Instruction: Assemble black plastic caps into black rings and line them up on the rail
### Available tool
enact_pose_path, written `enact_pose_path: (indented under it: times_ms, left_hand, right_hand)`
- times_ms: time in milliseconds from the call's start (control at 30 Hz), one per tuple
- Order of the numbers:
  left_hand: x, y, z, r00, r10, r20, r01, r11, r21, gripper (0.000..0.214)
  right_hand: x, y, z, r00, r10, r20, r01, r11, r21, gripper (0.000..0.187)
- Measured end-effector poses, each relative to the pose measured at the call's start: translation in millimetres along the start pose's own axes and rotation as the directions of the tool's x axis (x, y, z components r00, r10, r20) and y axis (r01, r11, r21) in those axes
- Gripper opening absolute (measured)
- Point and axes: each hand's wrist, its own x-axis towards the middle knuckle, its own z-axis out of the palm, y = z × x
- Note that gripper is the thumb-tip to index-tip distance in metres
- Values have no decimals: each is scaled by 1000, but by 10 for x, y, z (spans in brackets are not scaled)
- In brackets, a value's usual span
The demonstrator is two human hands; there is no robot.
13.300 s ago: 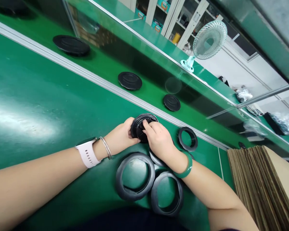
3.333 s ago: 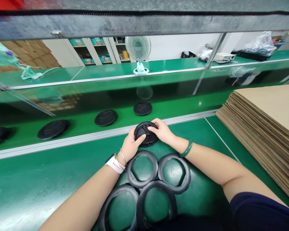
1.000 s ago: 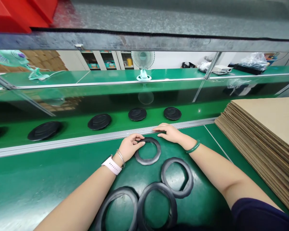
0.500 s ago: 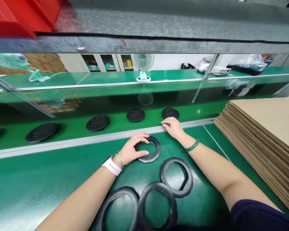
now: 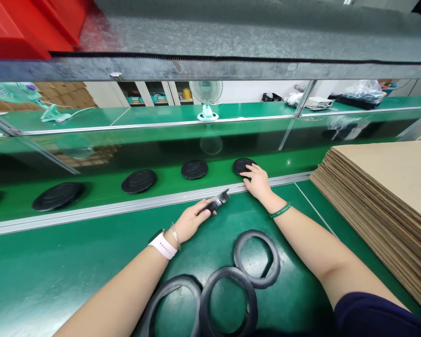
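My left hand (image 5: 192, 219) grips a black ring (image 5: 217, 201), which is tipped up nearly edge-on just above the green table. Its fingers and thumb pinch the ring's near side. My right hand (image 5: 257, 181) is stretched out over the metal rail, fingers apart, at the near right edge of a round black disc (image 5: 241, 164). The fingertips overlap that disc; whether they press on it I cannot tell. Below my hands lie more dark rings: one ring (image 5: 239, 271) at the right, another ring (image 5: 205, 302) in the middle and a third ring (image 5: 147, 318) at the left, partly behind my forearm.
On the green belt beyond the metal rail (image 5: 133, 204) are more black discs, including one (image 5: 194, 169) and another (image 5: 139, 181). Stacked brown cardboard sheets (image 5: 379, 182) stand at the right. A metal shelf (image 5: 210, 68) with a red bin (image 5: 31, 28) hangs overhead. A small fan (image 5: 206, 100) stands behind.
My left hand has closed on the ring and lifted it off the table, tipping it up. The right hand has moved slightly forward over the disc. The discs have shifted a little left.
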Motion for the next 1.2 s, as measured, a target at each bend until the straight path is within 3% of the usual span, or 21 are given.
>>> enact_pose_path:
  times_ms: [100, 167, 400, 567, 767, 933, 1067, 1133, 1200]
  left_hand:
    - [39, -40, -55, 993, -70, -95, 54, 985, -161, 50]
    - [57, -66, -76, 987, -104, -121, 73, 969, -236, 48]
    - [49, -67, -62, 981, -150, -127, 101, 939, -329, 45]
    - [54, -56, -57, 979, -158, -126, 107, 934, -340, 45]
    - [59, -64, -59, 979, -161, -121, 112, 935, -337, 46]
    - [53, -84, -65, 982, -153, -112, 110, 940, -323, 44]
    - [51, -90, -62, 985, -136, -105, 100, 950, -295, 43]
    - [52, -93, -59, 987, -127, -101, 95, 956, -277, 44]
    - [53, -100, -58, 988, -117, -100, 88, 962, -257, 44]
  right_hand:
    - [-2, -28, -2, 999, -51, 20, 51, 999, -15, 24]
    - [-8, -44, 6, 996, -74, 48, 76, 996, -45, 22]
    - [-22, -89, 3, 986, -64, 155, 86, 987, -138, 28]
    - [-12, -182, -54, 989, -102, 105, 117, 981, -152, 49]
    - [-23, -241, -76, 988, -151, -5, 151, 987, -60, 31]
    - [-17, -251, -107, 989, -126, -83, 133, 988, 78, 13]
    - [-40, -343, -135, 993, -114, -23, 115, 941, 317, 14]
    - [-76, -441, -128, 990, -95, 101, 24, 836, 547, 24]
    - [-125, -561, -111, 955, -107, 277, -143, 652, 745, 45]
